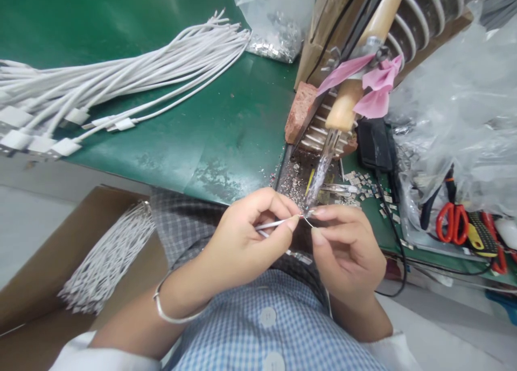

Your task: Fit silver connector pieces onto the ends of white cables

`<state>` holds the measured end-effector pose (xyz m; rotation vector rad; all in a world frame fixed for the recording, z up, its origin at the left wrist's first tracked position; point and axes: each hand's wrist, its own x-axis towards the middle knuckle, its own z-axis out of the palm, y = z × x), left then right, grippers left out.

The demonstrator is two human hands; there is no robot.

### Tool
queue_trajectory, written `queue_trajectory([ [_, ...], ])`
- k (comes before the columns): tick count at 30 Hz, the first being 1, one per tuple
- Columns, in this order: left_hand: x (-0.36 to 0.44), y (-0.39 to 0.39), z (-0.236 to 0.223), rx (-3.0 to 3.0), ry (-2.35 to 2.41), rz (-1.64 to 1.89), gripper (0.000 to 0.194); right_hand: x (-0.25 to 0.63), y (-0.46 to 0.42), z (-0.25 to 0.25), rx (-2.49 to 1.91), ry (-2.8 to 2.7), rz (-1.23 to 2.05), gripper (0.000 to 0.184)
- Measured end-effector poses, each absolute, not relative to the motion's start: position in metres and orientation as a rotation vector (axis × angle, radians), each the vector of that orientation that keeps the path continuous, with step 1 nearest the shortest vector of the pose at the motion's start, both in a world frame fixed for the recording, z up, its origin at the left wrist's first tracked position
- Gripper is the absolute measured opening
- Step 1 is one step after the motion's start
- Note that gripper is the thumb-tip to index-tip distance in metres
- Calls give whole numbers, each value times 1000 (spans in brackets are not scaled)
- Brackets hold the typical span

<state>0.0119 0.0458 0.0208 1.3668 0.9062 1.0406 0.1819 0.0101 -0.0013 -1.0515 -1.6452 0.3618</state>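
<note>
My left hand [250,236] is closed in a pinch on a white cable [277,223], its stripped end pointing right. Between the thumb and a finger of my right hand [347,247] is a thin strand of solder wire [309,222]. Both sets of fingertips meet under the tip of a soldering iron [321,169], which is fixed pointing down by its wooden handle. Something small and metallic sits by my right index fingertip, too small to make out. The cable's end is at the iron's tip, partly hidden by my fingers.
A bundle of white USB cables [161,72] lies on the green table [177,145]. Beyond are a bag of metal connectors [278,42] and a brick [301,112]. Loose connectors [365,185], red-handled scissors [452,223] and plastic bags lie right. A cardboard box [52,247] holds more cables.
</note>
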Motion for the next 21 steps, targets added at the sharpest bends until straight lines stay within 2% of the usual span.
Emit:
queue_trajectory([
  [21, 13, 46, 21, 1445, 889, 1090, 14, 180, 11, -4, -1065, -1655, 290, 21],
])
